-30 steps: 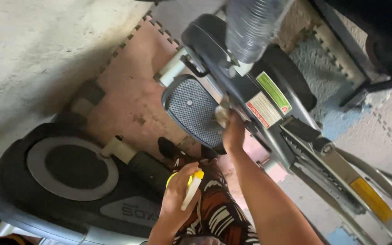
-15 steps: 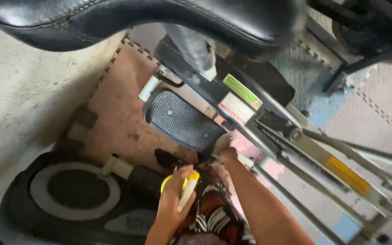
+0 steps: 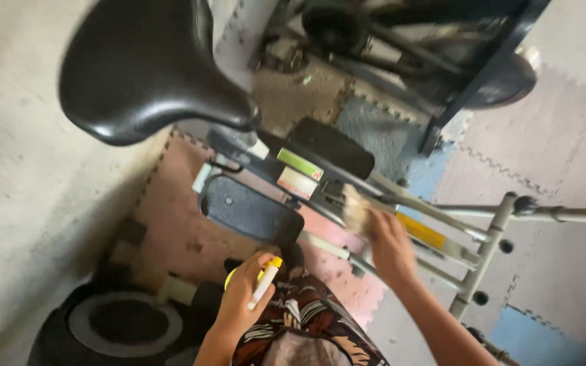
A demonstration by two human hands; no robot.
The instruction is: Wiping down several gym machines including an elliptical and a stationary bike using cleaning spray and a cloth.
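A black saddle [image 3: 147, 71] fills the upper left, above the exercise machine's grey frame bar [image 3: 401, 203], whose long axis runs from upper left to lower right over foam floor mats [image 3: 564, 156]. The right hand [image 3: 391, 244] presses a pale cloth [image 3: 355, 211] onto that bar, fingers clamped on it; free bar lies toward the lower right. The left hand [image 3: 242, 295], nearer the body, grips a yellow spray bottle [image 3: 266, 281].
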